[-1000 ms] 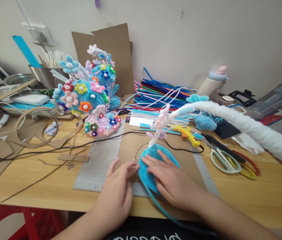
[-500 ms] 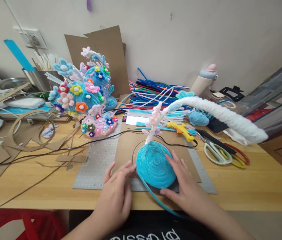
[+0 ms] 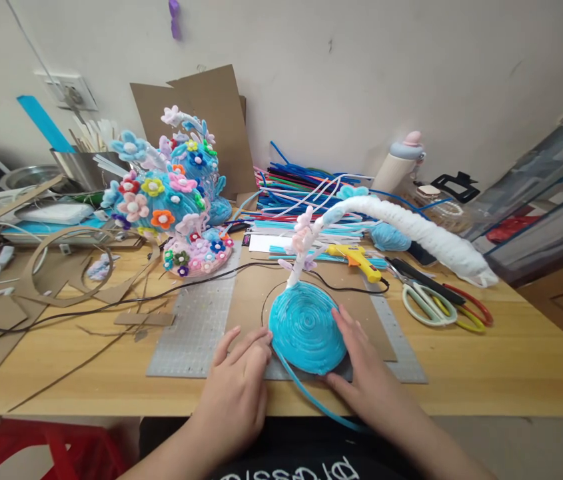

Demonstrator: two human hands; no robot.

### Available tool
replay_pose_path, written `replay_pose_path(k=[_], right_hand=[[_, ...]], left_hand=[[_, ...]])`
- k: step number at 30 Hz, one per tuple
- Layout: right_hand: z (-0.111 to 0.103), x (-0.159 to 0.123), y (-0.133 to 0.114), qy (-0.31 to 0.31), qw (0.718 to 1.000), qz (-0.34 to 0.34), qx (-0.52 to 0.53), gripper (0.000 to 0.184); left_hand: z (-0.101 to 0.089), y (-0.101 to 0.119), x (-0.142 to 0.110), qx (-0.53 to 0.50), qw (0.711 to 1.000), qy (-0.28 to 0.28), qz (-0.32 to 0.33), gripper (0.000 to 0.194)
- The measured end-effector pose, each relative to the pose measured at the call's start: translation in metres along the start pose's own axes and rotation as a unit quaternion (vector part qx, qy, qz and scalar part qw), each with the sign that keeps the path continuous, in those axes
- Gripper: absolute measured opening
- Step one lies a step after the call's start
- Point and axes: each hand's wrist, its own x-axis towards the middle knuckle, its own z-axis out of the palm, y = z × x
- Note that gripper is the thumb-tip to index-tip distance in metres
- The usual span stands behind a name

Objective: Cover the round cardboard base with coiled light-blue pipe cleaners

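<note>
A round blue disc [image 3: 308,327], wound in a spiral, lies low at the middle, in front of a cardboard sheet. From its far side rises a white wrapped stem [image 3: 411,223] with small pink and blue flowers, arching to the right. My right hand [image 3: 364,363] grips the disc's right edge, thumb at the bottom and fingers along the side. At the left edge, my left hand [image 3: 241,373] has its fingertips closed where a loose blue pipe cleaner [image 3: 306,393] leaves the disc. The thumb of that hand is mostly hidden. The strand trails toward my lap.
Behind lies a yellow glue gun [image 3: 356,260] with a black cord. Scissors [image 3: 428,303] rest at the right, before a bottle [image 3: 398,163]. Pipe cleaners [image 3: 306,187] lie along the wall. Flower-covered models [image 3: 161,200] and cardboard rings [image 3: 36,267] are on the left.
The stem's far end has swung left and a little closer, so the disc has turned or tilted slightly. My left fingers have curled more at the edge. The whole view has shifted a little.
</note>
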Motion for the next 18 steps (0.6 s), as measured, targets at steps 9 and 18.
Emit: replay_pose_path(k=[9, 18], right_hand=[[-0.002, 0.001, 0.0, 0.001, 1.0, 0.004, -0.004, 0.091], [-0.012, 0.011, 0.002, -0.023, 0.996, 0.079, 0.036, 0.105]], left_hand=[[-0.009, -0.013, 0.013, 0.036, 0.992, -0.027, -0.117, 0.05], [0.003, -0.036, 0.042, 0.02, 0.987, -0.133, -0.087, 0.101]])
